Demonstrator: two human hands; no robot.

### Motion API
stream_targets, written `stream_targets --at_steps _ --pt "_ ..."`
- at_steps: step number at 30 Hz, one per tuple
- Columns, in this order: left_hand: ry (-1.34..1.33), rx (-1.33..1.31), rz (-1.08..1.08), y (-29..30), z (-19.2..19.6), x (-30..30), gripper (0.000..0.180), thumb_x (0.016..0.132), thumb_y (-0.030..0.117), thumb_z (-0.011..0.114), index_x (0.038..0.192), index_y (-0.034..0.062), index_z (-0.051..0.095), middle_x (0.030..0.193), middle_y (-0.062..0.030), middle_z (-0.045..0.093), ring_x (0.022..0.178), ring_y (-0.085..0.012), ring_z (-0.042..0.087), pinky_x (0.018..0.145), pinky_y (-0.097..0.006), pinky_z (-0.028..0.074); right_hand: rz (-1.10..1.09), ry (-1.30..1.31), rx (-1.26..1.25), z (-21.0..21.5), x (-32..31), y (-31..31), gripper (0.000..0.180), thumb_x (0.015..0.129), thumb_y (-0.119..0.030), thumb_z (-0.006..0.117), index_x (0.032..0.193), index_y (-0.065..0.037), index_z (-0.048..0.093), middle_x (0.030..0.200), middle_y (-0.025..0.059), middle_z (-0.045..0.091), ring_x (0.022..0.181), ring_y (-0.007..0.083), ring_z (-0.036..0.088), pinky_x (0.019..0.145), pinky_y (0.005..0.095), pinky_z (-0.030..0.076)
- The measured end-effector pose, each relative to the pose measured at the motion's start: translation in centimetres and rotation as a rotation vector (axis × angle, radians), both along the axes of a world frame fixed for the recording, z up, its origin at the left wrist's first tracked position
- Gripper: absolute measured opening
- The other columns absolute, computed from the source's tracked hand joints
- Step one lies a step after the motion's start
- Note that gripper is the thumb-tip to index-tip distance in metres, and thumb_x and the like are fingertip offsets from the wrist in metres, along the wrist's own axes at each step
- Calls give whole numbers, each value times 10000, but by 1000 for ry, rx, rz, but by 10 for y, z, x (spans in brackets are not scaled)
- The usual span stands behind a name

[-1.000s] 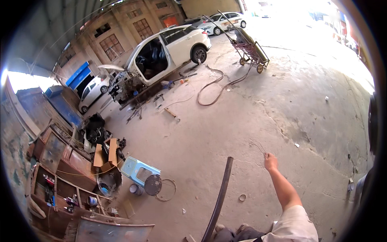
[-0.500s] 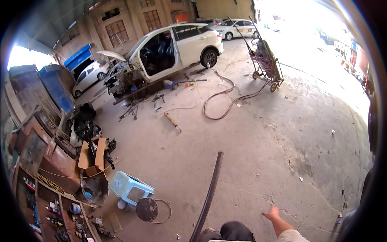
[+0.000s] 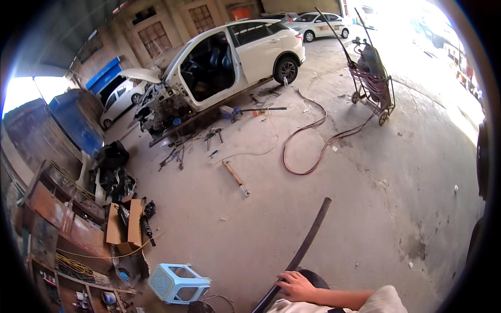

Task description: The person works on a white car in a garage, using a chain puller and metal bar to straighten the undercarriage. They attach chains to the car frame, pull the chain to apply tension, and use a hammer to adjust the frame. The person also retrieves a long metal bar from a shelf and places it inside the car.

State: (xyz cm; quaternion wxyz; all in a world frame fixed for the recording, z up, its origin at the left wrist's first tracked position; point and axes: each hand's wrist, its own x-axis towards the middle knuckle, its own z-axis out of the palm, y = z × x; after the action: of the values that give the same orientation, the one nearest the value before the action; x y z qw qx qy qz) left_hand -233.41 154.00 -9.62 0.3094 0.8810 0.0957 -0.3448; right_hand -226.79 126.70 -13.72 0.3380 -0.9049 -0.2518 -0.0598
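Note:
A long dark pipe (image 3: 311, 232), slightly bent to my eye, slants from the lower edge up and away to the right. My right hand (image 3: 298, 287) lies across its near part, fingers bent over the pipe and palm on its right side. The bare right forearm comes in from the lower right, below a light sleeve. My left hand is out of view, and the pipe's near end is cut off by the lower edge.
A light-blue plastic stool (image 3: 180, 284) stands at lower left, beside a cardboard box (image 3: 117, 225) and a cluttered shelf (image 3: 68, 286). Ahead lie a wooden-handled hammer (image 3: 236, 177) and a looping hose (image 3: 288, 166). Farther off are a partly dismantled white car (image 3: 257, 60) and a cylinder trolley (image 3: 371, 86).
My right hand has swung in from the right and come onto the pipe. The view has shifted, so the car, hammer and stool sit nearer or lower in it.

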Motion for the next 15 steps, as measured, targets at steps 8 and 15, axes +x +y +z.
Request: stream_targets --at_steps 8,15 --pt "-33 -51 -172 -59 20 219 365 734 354 589 923 46 646 889 -230 621 876 -385 591 725 -469 454 528 592 -542 -7 232 -42 440 755 -373 615 1054 -58 545 957 140 621 912 304 608 702 434 490" --pt "47 -30 -337 -82 -41 447 413 719 318 583 1073 108 612 1030 -182 613 976 -372 564 773 -465 458 438 800 -525 -41 429 -92 446 713 -384 617 1069 -118 578 915 135 648 854 315 625 723 439 496"
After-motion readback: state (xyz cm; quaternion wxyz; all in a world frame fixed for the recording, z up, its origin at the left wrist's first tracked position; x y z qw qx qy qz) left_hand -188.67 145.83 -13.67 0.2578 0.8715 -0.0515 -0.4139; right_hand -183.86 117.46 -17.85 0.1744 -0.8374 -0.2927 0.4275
